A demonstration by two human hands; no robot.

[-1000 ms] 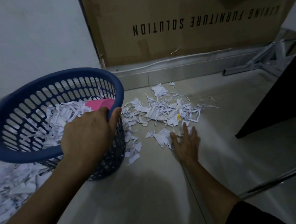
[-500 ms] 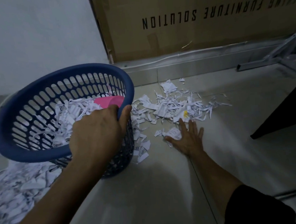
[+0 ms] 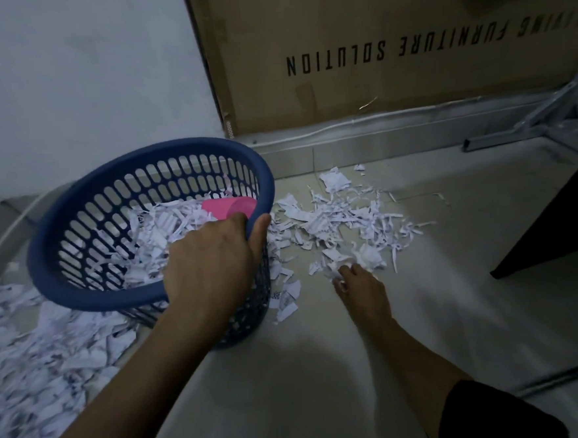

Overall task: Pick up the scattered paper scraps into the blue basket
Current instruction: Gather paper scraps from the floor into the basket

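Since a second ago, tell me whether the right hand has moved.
Yes. The right hand was flat on the floor with fingers spread; its fingers have now curled, gathering paper scraps at the pile's near edge. Against that pile, it barely shifted.

Your left hand [image 3: 211,258] and the whole of its forearm are bare, with no sleeve, watch, ring or band showing anywhere along them. Your right hand [image 3: 362,287] and forearm are bare too, and a black sleeve [image 3: 492,413] with a loose, rounded hem covers that arm from about the elbow upward. Nothing is printed on the cloth.
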